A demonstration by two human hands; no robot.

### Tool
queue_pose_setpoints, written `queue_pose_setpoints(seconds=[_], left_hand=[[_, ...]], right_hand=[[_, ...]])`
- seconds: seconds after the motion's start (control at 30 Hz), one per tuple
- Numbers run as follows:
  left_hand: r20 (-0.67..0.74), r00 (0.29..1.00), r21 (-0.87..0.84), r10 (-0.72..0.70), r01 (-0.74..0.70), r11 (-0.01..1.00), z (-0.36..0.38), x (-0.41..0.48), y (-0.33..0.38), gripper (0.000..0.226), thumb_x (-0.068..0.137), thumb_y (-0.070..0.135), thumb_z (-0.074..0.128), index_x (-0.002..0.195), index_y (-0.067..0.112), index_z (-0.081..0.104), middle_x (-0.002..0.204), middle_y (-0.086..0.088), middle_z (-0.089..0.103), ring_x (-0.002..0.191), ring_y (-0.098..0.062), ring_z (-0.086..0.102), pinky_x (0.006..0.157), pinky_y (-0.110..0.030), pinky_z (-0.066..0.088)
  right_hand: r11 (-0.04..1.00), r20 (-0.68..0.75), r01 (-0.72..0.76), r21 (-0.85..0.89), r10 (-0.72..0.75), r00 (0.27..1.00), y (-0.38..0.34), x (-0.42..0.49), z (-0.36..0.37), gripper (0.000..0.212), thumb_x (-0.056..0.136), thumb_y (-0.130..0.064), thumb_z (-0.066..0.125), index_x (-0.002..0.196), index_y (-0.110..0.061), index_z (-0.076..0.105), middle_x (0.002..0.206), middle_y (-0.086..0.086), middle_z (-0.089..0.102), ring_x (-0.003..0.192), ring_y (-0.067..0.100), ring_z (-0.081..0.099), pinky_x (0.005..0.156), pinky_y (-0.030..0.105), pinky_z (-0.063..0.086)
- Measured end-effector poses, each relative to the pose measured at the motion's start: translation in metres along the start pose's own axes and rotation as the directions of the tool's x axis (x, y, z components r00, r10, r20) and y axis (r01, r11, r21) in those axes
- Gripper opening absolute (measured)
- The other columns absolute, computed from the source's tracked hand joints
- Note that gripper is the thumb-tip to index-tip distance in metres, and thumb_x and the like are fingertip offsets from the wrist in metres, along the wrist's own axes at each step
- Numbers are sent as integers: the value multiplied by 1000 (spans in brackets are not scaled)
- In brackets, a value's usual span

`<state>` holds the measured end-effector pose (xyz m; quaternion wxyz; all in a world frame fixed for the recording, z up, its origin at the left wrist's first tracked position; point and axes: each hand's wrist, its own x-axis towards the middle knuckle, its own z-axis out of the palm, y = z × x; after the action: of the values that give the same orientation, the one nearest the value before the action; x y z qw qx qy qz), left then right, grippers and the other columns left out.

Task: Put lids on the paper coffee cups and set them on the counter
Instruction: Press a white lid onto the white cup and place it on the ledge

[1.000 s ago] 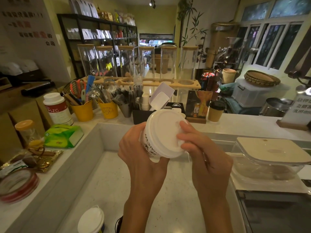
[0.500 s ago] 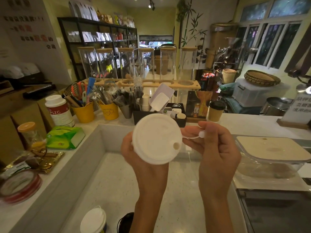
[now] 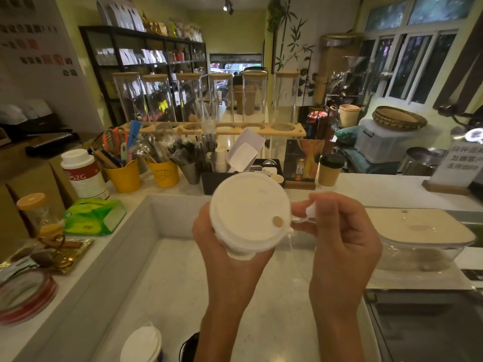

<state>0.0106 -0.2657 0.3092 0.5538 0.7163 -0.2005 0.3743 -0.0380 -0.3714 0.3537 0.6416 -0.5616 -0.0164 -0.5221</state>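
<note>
My left hand [image 3: 230,259] grips a white paper cup tilted toward me, so its white lid [image 3: 248,212] faces the camera and hides most of the cup. The lid's round sip hole is open at its right rim. My right hand [image 3: 339,231] pinches the lid's small plug tab [image 3: 311,211], pulled out to the right of the hole. A second white-lidded cup [image 3: 142,343] stands on the lower counter [image 3: 162,283] at the bottom edge. A brown cup with a black lid [image 3: 330,169] stands on the raised counter [image 3: 379,189] behind.
Yellow utensil buckets [image 3: 124,176], a white canister [image 3: 83,176] and a green tissue pack [image 3: 95,216] line the raised ledge at left. A lidded glass container [image 3: 423,239] sits right of my hands. A dark round object [image 3: 189,346] lies at the bottom edge.
The cup has tipped so the lid faces me. My right hand left the lid's rim, opened the plug off the sip hole and now holds the tab out to the right.
</note>
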Motion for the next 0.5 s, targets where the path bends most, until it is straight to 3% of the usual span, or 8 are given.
queue_pose_setpoints(seconds=[0.03,0.1,0.13,0.3,0.4,0.5], left_hand=[[13,998,14,55,-55,998,2,0,0,83,61,37,87,129,42,40,131,26,49,121,-3,50,99,-11,38],[98,990,91,97,-106,990,3,-4,-8,83,61,50,78,131,23,44,125,-6,56,117,-19,46,103,-9,29],[122,989,135,87,-103,986,3,-4,-6,85,61,53,75,133,20,42,121,-14,55,116,-21,42,102,-4,24],[107,989,259,99,-123,958,7,-5,5,93,60,46,85,137,18,41,115,-21,57,105,-37,50,98,-1,22],[168,983,273,73,-117,955,2,-4,7,96,61,54,82,140,21,40,115,-14,58,103,-29,53,84,-9,33],[328,941,103,-77,46,994,-1,-16,17,100,62,69,72,148,37,31,123,23,56,105,6,57,74,-1,43]], right_hand=[[1000,-24,26,-15,-27,999,0,3,-4,21,85,-48,61,86,-28,69,79,-10,74,73,11,71,62,17,57],[996,-31,72,-54,-74,997,2,8,-11,13,85,-43,63,82,-32,69,79,-14,72,74,8,68,65,14,54],[994,-15,84,-66,-85,996,3,9,-14,9,86,-38,65,82,-31,69,80,-16,72,76,6,68,67,12,52],[990,85,111,-87,-104,991,14,12,-20,8,83,-20,65,82,-25,71,86,-20,72,85,4,67,75,14,52],[989,108,119,-85,-110,988,17,14,-24,15,90,-34,61,83,-26,72,91,-13,74,91,12,68,80,20,53],[988,110,118,-102,-107,988,17,18,-29,40,99,-46,41,81,-26,72,94,-4,75,98,21,69,85,23,52]])
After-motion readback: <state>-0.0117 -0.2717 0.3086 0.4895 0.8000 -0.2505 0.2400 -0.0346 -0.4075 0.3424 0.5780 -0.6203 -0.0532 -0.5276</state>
